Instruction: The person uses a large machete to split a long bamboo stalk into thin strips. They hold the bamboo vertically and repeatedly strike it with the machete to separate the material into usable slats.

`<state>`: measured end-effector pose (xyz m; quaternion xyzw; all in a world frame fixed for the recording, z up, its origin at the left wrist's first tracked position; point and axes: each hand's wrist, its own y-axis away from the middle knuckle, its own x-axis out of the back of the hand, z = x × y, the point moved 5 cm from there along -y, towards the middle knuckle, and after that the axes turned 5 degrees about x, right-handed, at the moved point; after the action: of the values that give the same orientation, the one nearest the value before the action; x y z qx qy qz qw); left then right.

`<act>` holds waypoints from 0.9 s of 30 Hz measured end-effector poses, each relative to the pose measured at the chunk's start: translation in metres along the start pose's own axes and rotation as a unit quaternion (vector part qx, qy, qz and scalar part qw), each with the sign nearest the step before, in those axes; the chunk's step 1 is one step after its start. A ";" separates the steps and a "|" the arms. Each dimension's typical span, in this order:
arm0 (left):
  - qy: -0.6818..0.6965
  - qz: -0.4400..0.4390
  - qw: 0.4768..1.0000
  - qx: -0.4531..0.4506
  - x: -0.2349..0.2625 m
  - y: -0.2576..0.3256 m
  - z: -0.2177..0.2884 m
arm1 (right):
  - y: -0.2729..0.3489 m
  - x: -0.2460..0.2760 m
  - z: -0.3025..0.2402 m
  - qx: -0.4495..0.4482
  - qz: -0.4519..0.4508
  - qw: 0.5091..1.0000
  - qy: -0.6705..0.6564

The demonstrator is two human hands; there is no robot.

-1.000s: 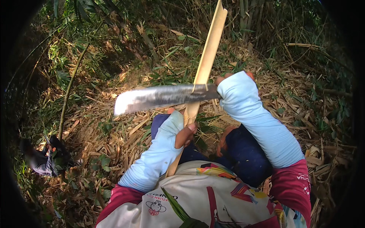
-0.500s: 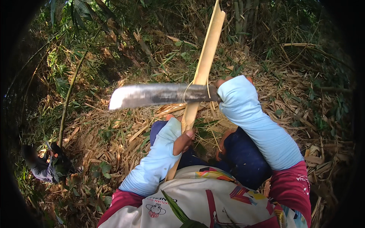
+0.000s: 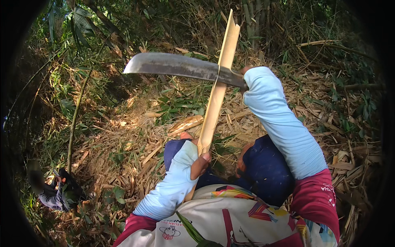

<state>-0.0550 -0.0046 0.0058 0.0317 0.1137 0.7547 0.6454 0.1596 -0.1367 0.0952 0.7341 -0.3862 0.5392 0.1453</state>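
Observation:
My left hand (image 3: 200,164) is closed around the lower part of a split bamboo strip (image 3: 214,111), its thumb lying along the pale inner face. The strip rises away from my lap, tilted a little to the right, with a jagged far end. My right hand (image 3: 246,73) grips a machete (image 3: 175,66); the light blue sleeve hides most of its fingers. The long, dark, curved blade points left and crosses the strip in its upper half. Where the two meet, the blade's base lies against the bamboo.
Dry leaves and bamboo shavings (image 3: 312,111) cover the ground. A thin upright stem (image 3: 76,115) stands at the left, and bamboo stalks (image 3: 255,24) grow at the back. Another person (image 3: 55,191) is low at the far left. My knees (image 3: 267,173) flank the strip.
The machete has moved up along the strip, away from my body, and its blurred blade is now sharp. My left hand keeps its hold. A thin curled sliver near the blade no longer shows.

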 end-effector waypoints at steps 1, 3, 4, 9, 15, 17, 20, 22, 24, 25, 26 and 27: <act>0.000 0.002 1.000 0.009 -0.003 0.002 0.004 | 0.003 0.012 -0.001 0.044 0.042 0.998 -0.021; -0.006 0.008 1.000 0.006 -0.010 0.002 0.012 | -0.025 -0.022 0.018 0.013 -0.127 0.992 -0.010; -0.008 0.019 1.000 -0.002 -0.010 0.003 0.014 | -0.006 -0.025 0.013 0.068 -0.029 0.995 0.066; -0.027 0.003 0.999 0.022 -0.005 0.004 -0.001 | -0.010 0.005 0.020 -0.033 -0.030 0.999 0.003; -0.010 0.022 1.000 0.012 -0.006 0.009 0.004 | -0.003 -0.003 0.000 0.064 -0.008 0.985 0.163; -0.007 0.023 0.999 0.025 -0.008 0.010 0.003 | -0.005 0.018 0.004 0.018 -0.009 0.994 0.110; -0.058 -0.049 0.997 0.022 -0.015 0.006 0.007 | -0.010 0.029 0.065 -0.046 0.106 0.993 -0.021; -0.060 -0.032 0.998 0.003 -0.016 0.003 0.010 | -0.015 0.022 0.063 -0.013 0.115 0.993 0.032; -0.032 0.013 0.999 -0.016 -0.012 0.005 0.003 | -0.011 0.003 0.042 0.022 0.101 0.989 0.105; -0.038 0.009 0.999 -0.020 -0.011 0.005 0.002 | -0.023 0.007 0.049 -0.018 0.033 0.997 0.073; -0.042 0.003 0.999 -0.020 -0.010 0.006 -0.002 | -0.038 0.020 0.057 -0.060 -0.039 0.997 0.040; -0.046 -0.007 0.999 -0.022 -0.010 0.007 -0.002 | -0.041 0.031 0.062 -0.104 -0.108 0.989 0.008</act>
<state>-0.0601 -0.0160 0.0059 0.0509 0.0674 0.7504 0.6555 0.2346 -0.1614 0.1084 0.7478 -0.3578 0.4834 0.2814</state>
